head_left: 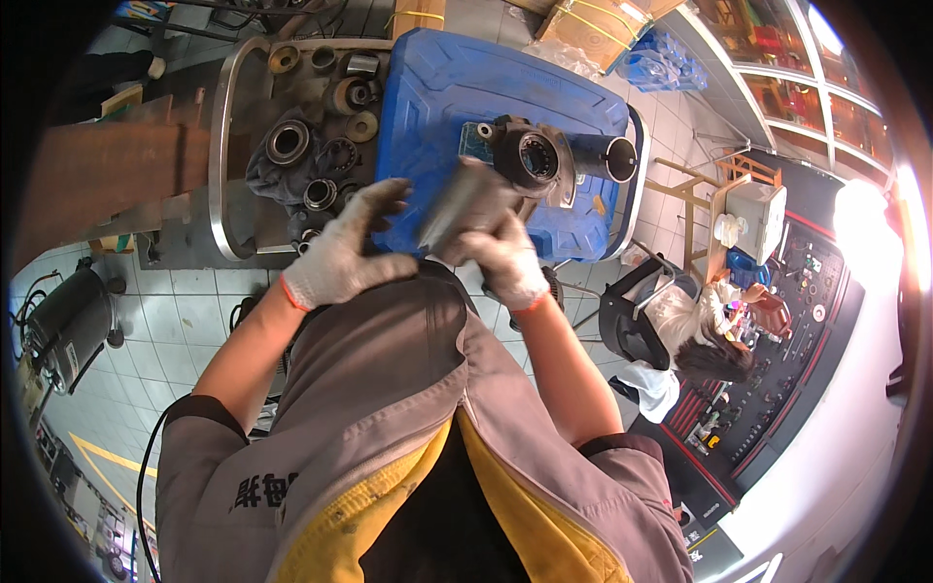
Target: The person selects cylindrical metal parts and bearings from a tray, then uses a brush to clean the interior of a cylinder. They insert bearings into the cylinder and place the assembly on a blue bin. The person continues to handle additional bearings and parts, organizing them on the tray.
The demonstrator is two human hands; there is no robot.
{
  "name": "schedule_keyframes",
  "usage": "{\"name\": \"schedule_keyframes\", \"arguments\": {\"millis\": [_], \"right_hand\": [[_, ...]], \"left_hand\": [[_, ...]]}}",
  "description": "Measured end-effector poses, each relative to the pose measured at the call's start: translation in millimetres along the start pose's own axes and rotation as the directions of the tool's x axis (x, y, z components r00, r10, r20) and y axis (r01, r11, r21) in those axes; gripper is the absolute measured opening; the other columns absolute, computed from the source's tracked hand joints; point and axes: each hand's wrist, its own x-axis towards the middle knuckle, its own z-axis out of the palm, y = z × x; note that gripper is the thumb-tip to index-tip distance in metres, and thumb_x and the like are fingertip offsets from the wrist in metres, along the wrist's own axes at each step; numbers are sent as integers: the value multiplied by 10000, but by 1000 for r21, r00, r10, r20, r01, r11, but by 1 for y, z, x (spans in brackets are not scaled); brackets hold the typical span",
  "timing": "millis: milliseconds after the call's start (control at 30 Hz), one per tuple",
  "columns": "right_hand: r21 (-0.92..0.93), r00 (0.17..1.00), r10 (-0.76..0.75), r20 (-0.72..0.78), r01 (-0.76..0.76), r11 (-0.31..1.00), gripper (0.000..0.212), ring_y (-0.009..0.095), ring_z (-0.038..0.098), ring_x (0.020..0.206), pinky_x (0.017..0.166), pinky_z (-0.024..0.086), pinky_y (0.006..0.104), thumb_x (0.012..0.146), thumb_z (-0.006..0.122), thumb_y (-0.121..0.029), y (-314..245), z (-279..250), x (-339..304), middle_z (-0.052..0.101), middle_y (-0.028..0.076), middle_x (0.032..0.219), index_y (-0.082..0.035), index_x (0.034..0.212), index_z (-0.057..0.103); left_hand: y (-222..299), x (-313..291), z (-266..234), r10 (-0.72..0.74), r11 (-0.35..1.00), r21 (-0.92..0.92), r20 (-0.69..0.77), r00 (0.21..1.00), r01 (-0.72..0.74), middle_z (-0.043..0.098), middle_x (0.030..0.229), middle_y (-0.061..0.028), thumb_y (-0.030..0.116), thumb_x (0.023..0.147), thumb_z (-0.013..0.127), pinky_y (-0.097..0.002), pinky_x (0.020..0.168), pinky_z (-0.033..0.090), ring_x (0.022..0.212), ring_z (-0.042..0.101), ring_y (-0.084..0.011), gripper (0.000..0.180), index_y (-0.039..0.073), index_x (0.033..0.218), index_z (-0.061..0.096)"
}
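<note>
My right hand [507, 260], in a white knit glove, grips a grey metal cylinder [466, 209] by its near right side. The cylinder is tilted over the blue plastic case lid [428, 102] and is smeared by motion. My left hand [352, 251], gloved the same way, is open to the left of the cylinder, thumb and fingers apart, with nothing in it. Just beyond the cylinder, a dark metal housing with a toothed round bore [535, 155] lies on the lid. A tube [614, 159] sticks out from its right side.
Left of the lid, several bearings and rings, among them a large bearing [288, 142], lie on a dark cart top with a metal rail [222, 155]. A person sits on a black chair [630, 316] at right, by a tool board [802, 321]. A black tank [76, 330] stands at left.
</note>
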Motion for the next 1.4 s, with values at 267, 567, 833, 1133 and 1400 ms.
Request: {"name": "schedule_keyframes", "arguments": {"millis": [267, 567, 833, 1133, 1400], "right_hand": [[-403, 993, 67, 100, -21, 915, 692, 244, 648, 1256, 1064, 523, 382, 1004, 745, -387, -1, 44, 23, 669, 188, 1366, 30, 1498, 497], [-501, 999, 37, -33, -48, 864, 453, 177, 675, 1183, 1042, 536, 337, 1020, 732, -206, 18, 6, 8, 732, 133, 1274, 15, 1397, 613], [-434, 948, 160, -274, -271, 859, 336, 140, 649, 1050, 958, 532, 290, 1054, 678, -163, 40, -59, -26, 708, 66, 1179, 20, 1331, 628], [-506, 912, 50, -408, -271, 819, 256, 116, 648, 947, 872, 534, 273, 1037, 703, -184, 72, -69, -48, 737, 68, 1040, 14, 1199, 689], [-351, 817, 46, -575, -296, 888, 246, 120, 637, 903, 850, 534, 287, 1027, 702, -168, 99, -77, -83, 726, 54, 1022, 1, 1207, 697]], "left_hand": [[10, 0, 3, -339, 819, -490, 6, 941, 298, 629, 1342, -98, 233, 823, 897, -368, 1051, 528, 1198, 640, -200, 926, 24, 1569, 389], [-53, -49, -45, -534, 732, -668, -438, 723, 136, 637, 1326, -87, 333, 834, 899, -387, 1053, 515, 1182, 642, -202, 880, -5, 1510, 449], [-40, -16, -165, -283, 740, 294, -680, 677, 605, 647, 1430, -253, 596, 743, 865, -442, 1104, 503, 1317, 641, -380, 1097, 12, 1567, 438], [-47, 112, -192, -242, 398, 698, -546, 802, 595, 637, 1467, -192, 572, 782, 816, -440, 1114, 520, 1331, 637, -351, 896, 123, 1508, 544], [-88, 160, -188, -192, 157, 862, -452, 871, 482, 596, 1475, -158, 505, 847, 794, -490, 1100, 522, 1364, 583, -371, 759, 191, 1496, 557]]}}
